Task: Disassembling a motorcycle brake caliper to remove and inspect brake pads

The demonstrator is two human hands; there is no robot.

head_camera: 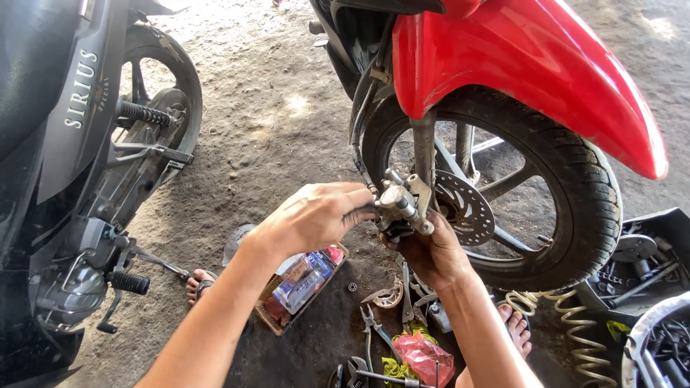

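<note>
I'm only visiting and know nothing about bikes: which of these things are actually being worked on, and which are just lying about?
In hand:
- brake caliper, held by the left hand and right hand
- brake disc on the red motorcycle's front wheel

Lying about:
- pliers on the ground
- red rag
- small basket of packets
- coiled yellow hose
- parked black motorcycle

left hand (pixel 314 215) palm down, fingers curled shut; right hand (pixel 429 253) cupped upward, gripping; forearms converging
</note>
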